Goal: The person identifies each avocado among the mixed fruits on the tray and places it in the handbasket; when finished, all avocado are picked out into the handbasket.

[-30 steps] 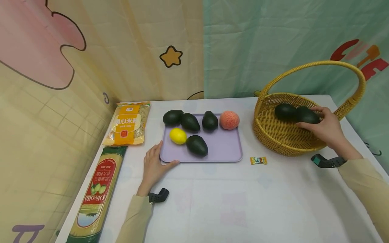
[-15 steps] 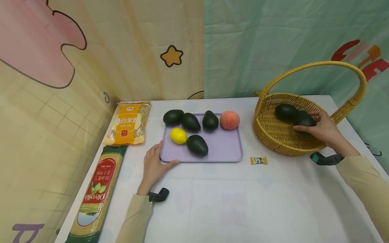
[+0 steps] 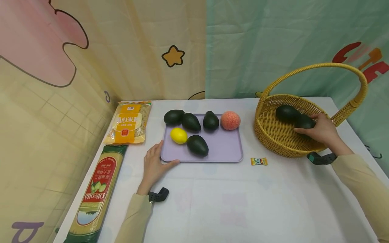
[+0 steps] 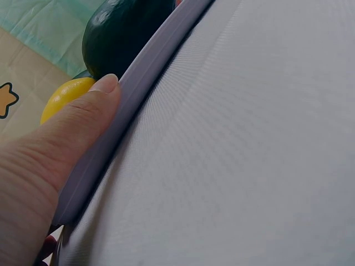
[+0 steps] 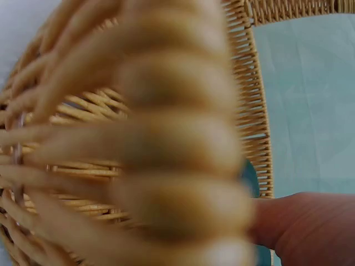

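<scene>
My right hand [image 3: 322,131] grips a dark green avocado [image 3: 305,121] inside the wicker basket [image 3: 273,139], low near its floor. A second avocado [image 3: 286,113] lies right beside it in the basket. Blurred wicker fills much of the right wrist view and mostly hides the held avocado. My left hand [image 3: 155,165] lies spread at the near left corner of a lilac tray [image 3: 225,148], its thumb [image 4: 89,113] along the front edge. Several avocados, among them one at the front [image 3: 197,145], a yellow lemon [image 3: 178,135] and a bumpy coral-pink ball [image 3: 230,120] sit on the tray.
A small wrapped candy [image 3: 259,161] lies between tray and basket. At the left are a bag of pasta [image 3: 129,123] and a long pack of spaghetti [image 3: 97,194]. The tall basket handle [image 3: 316,65] arches over the basket. Curtains hang behind the white table [image 3: 231,199].
My right hand has moved slightly left and down with the avocado, which now sits lower in the basket, in front of the other one. The left hand has stayed in place.
</scene>
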The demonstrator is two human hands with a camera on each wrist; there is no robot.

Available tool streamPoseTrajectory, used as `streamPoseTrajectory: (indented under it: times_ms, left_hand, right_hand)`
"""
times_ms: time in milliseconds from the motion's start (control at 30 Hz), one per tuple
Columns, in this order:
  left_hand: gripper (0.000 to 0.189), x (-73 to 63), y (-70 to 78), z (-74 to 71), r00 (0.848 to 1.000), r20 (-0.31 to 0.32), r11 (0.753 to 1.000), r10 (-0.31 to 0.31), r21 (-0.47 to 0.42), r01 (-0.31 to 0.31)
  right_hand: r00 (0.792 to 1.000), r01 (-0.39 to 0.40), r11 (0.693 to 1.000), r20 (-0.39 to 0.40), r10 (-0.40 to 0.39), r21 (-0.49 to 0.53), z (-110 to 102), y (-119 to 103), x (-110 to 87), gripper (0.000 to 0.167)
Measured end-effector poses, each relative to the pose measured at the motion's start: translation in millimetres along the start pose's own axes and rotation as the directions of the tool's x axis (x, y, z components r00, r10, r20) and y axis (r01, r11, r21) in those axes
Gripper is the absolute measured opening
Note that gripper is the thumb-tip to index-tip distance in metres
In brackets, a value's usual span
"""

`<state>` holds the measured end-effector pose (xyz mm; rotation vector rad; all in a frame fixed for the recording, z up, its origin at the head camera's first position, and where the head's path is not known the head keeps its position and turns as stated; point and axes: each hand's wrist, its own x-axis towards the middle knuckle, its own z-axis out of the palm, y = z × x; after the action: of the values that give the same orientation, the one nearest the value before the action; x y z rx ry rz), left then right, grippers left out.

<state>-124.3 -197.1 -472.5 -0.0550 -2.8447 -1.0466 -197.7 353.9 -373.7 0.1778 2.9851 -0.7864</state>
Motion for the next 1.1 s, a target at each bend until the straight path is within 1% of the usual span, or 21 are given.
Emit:
streamPoseTrajectory:
  times_ms: [133,367,733,1100]
  left_hand:
    - [0.105,0.3,-1.0,1.1,1.0,0.003,1.0,-0.003,0.001,0.003]
    - [0.105,0.0,-1.6,1.3,1.0,0.0,1.0,-0.003,0.004,0.003]
    - [0.103,0.9,-3.0,2.0,1.0,-0.005,1.0,-0.006,0.009,0.006]
    - [0.104,1.0,-2.9,2.1,1.0,-0.002,1.0,-0.006,0.011,0.006]
  right_hand:
    - [1.0,-0.01,1.0,-0.002,0.01,-0.005,1.0,2.5,1.4,0.091]
    - [1.0,-0.003,1.0,-0.022,0.003,-0.009,3.6,1.5,1.7,0.087]
    - [1.0,0.015,0.998,-0.021,-0.017,-0.061,4.9,2.9,3.6,0.084]
    - [0.999,0.033,0.998,-0.027,-0.034,-0.045,5.6,5.5,3.9,0.082]
